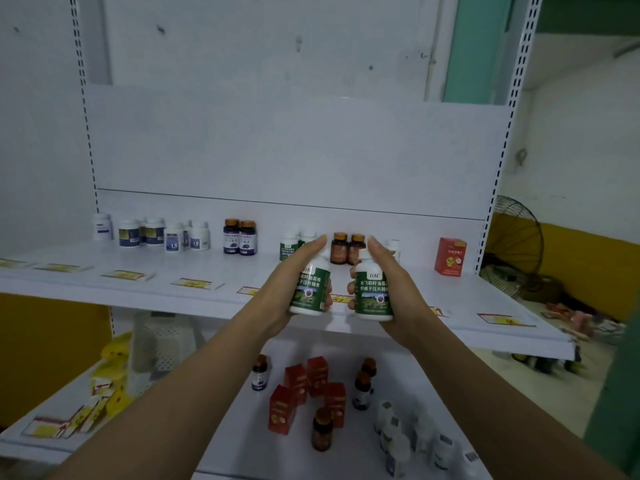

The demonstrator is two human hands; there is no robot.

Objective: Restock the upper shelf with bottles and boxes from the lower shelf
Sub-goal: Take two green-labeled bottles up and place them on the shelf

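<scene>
A green-labelled bottle is gripped upright in the left hand and its twin in the right hand — both held over the front of the upper shelf. They are best set down beside the matching pair at the back — labels kept facing outward.

Above the fingers, a white wall with dark marks. Far to their right, a black floor fan before a yellow lower wall; a teal panel higher up. Dim light.
</scene>
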